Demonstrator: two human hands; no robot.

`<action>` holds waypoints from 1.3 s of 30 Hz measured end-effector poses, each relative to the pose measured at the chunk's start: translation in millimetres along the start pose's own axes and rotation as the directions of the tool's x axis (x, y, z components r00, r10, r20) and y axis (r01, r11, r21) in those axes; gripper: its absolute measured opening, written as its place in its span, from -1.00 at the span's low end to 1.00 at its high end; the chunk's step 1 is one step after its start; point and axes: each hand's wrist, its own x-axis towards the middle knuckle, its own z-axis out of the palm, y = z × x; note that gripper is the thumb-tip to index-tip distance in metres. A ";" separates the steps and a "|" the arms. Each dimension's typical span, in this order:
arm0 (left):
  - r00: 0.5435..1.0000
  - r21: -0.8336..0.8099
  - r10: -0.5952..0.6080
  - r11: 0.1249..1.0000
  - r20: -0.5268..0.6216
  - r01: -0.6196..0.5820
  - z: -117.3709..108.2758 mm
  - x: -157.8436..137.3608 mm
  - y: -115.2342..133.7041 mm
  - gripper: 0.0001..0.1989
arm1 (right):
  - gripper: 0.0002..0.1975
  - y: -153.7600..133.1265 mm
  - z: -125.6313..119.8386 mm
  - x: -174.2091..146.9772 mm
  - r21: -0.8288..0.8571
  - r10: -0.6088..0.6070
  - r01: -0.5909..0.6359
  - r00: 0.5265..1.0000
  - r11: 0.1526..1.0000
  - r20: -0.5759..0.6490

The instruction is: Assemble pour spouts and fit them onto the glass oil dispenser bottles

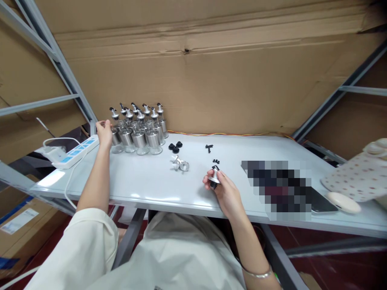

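Note:
My right hand (225, 189) is closed around a pour spout (215, 174) with a silver body, a black flip top and a black stopper underneath. The spout is held over the front of the table, pointing up. On the far left, my left hand (104, 132) is beside the leftmost glass bottle (116, 141), its fingers bent and apart with nothing visible in them. Several bottles with steel sleeves stand upright in a group. Those in front have bare necks; silver spouts (146, 108) top the ones behind.
Black stoppers (175, 147) and silver spout parts (181, 164) lie mid-table. Small black pieces (209, 148) lie farther right. A white power strip (79, 151) is at the left edge. At right are a blurred-out dark object (278, 187), a cream oval item (344, 201) and a dotted bag (355, 173).

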 end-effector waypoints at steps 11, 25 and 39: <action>0.817 -0.405 0.404 0.884 0.411 -0.233 0.9 -111.0 152.3 -0.96 | -0.69 10.6 -5.2 6.0 -0.212 -0.130 0.112 0.989 0.971 -0.071; -0.614 0.095 0.244 0.880 0.751 0.466 50.0 -243.6 144.0 -0.50 | -0.72 9.8 19.5 -5.4 -0.462 -0.324 0.251 0.942 0.851 -0.083; -0.545 0.114 0.349 0.756 0.762 0.644 40.9 -246.3 145.9 -0.63 | -0.67 10.2 18.9 -1.6 -0.450 -0.285 0.334 0.942 0.828 0.175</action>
